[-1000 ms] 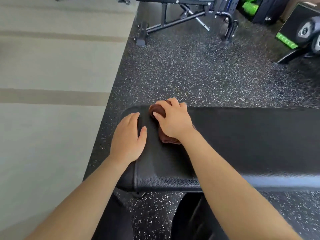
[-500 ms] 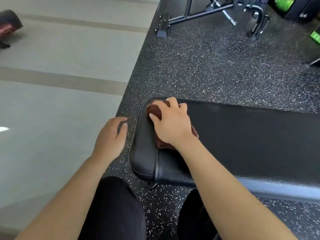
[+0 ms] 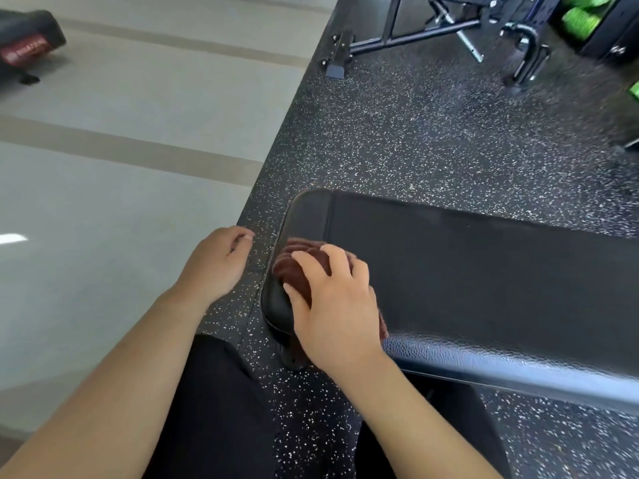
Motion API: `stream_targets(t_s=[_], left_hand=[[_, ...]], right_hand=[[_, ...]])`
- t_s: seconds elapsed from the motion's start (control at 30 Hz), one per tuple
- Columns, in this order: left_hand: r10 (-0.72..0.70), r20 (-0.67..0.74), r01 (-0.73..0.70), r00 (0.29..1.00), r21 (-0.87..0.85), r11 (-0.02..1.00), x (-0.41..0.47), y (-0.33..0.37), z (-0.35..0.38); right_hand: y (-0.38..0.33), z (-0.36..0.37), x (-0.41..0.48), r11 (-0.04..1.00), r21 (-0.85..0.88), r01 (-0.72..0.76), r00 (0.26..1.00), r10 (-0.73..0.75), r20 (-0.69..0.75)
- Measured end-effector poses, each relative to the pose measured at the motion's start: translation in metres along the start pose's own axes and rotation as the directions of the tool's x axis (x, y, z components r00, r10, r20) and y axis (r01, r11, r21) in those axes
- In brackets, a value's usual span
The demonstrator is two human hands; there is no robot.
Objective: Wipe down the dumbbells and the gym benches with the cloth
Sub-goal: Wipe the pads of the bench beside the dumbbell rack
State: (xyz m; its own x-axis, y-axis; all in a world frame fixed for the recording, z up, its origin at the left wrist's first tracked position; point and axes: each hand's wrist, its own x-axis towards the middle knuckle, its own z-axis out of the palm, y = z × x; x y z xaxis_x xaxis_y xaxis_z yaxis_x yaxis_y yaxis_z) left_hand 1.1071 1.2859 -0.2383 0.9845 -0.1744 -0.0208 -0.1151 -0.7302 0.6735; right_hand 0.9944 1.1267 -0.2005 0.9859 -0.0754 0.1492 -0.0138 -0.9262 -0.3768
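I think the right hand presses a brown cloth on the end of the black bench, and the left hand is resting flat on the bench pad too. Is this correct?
Not quite. In the head view the left hand is not on the bench; it is off the end of the pad, loosely curled above the speckled floor. The rest holds: the right hand presses the brown cloth on the end of the bench.

— What carries everything here?
— A black padded worktop (image 3: 484,271), set on the speckled rubber floor (image 3: 432,140).
— And on the worktop?
— A bunched brown cloth (image 3: 297,271) at its rounded left end, right at the near edge.
— Beyond the worktop?
— A dark metal frame (image 3: 415,39) stands on the same floor.
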Motion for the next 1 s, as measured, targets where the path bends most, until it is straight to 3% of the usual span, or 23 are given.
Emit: stream_targets(t_s=[0.1, 0.27, 0.57, 0.8, 1.0], left_hand=[[0.043, 0.035, -0.045, 0.998, 0.033, 0.998, -0.001, 0.012, 0.003], [0.157, -0.054, -0.154, 0.986, 0.048, 0.987, 0.013, 0.054, 0.018], [0.413, 0.093, -0.424, 0.906, 0.221, 0.879, 0.06, 0.121, 0.075], [0.424, 0.059, -0.424, 0.904, 0.261, 0.867, 0.073, 0.12, 0.096], [0.383, 0.084, -0.392, 0.92, 0.196, 0.899, 0.066, 0.13, 0.083]], right_hand=[[0.022, -0.007, 0.012, 0.997, 0.023, -0.067, 0.997, 0.068, -0.029], [0.064, -0.027, 0.067, 0.961, 0.033, -0.276, 0.961, 0.276, -0.007], [0.122, -0.048, 0.037, 0.938, 0.017, -0.347, 0.931, 0.346, -0.115], [0.152, -0.051, 0.108, 0.919, -0.045, -0.391, 0.918, 0.387, -0.09], [0.165, -0.064, 0.079, 0.913, -0.021, -0.408, 0.91, 0.405, -0.091]])
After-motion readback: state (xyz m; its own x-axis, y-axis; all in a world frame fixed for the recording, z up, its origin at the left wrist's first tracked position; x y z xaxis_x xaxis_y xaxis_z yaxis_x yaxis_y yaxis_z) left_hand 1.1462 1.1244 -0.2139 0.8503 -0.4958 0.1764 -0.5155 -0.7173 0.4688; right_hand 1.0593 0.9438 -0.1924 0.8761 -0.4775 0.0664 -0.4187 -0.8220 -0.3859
